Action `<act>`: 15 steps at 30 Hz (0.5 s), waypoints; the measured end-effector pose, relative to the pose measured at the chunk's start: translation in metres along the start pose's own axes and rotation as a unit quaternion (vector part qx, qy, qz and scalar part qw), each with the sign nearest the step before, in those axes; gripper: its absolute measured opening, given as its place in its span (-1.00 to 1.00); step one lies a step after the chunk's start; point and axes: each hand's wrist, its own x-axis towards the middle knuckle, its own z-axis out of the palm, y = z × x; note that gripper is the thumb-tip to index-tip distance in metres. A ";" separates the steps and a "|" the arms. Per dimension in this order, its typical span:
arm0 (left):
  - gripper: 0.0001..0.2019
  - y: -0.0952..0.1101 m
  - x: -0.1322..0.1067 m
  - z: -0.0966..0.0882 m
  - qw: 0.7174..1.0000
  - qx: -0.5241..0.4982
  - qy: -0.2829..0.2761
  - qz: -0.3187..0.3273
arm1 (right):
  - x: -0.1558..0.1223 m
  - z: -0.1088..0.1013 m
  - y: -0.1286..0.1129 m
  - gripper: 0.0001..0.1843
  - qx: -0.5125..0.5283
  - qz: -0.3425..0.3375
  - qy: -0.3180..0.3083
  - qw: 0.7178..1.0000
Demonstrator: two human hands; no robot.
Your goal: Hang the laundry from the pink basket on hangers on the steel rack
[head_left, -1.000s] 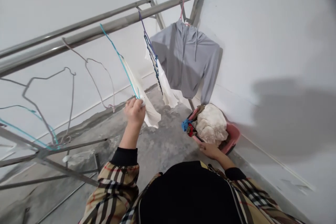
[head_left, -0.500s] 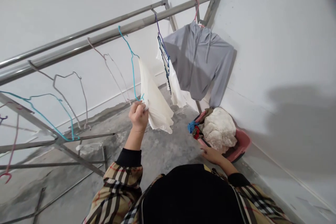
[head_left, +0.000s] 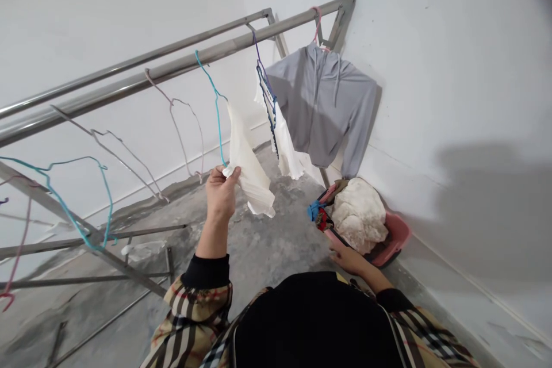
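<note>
My left hand pinches the edge of a cream garment between thumb and fingers. The garment hangs on a bright blue wire hanger, and its edge lies against the hanger's lower corner, partly hidden by my fingers. At the lower right, my right hand is closed on the near rim of a pink basin; some of its fingers are hidden. In the basin sits a bundle of whitish cloth, with blue fabric and red patterned fabric over the left rim.
A metal drying rack runs across the view. Beyond the cream garment hang a white garment with dark trim and a grey hooded jacket. Several bare hangers, among them a teal hanger, hang at left. A white wall bounds the right.
My left hand has moved slightly left and turned, with the thumb now over the cloth. The garment's edge now covers the hanger's lower corner, which showed before. Bare hangers have swung.
</note>
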 end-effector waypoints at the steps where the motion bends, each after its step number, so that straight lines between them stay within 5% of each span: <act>1: -0.62 0.000 0.000 -0.001 1.000 -0.006 0.005 -0.002 | 0.000 0.000 -0.001 -0.52 -0.001 -0.003 -0.001 1.000; 5: -0.68 -0.001 0.002 -0.008 0.981 0.110 0.061 0.148 | 0.001 0.002 -0.004 -0.51 -0.010 -0.009 -0.006 1.000; 9: -0.77 0.002 0.002 -0.014 0.877 0.299 0.078 0.368 | 0.002 0.006 -0.008 -0.52 -0.013 0.000 -0.001 1.000; 11: -0.80 0.006 0.001 -0.016 0.852 0.321 0.070 0.407 | 0.003 0.008 -0.008 -0.52 -0.013 0.001 0.001 1.000; 15: -0.82 0.011 0.001 -0.020 0.848 0.328 0.061 0.412 | 0.006 0.011 -0.008 -0.53 -0.011 0.000 -0.003 1.000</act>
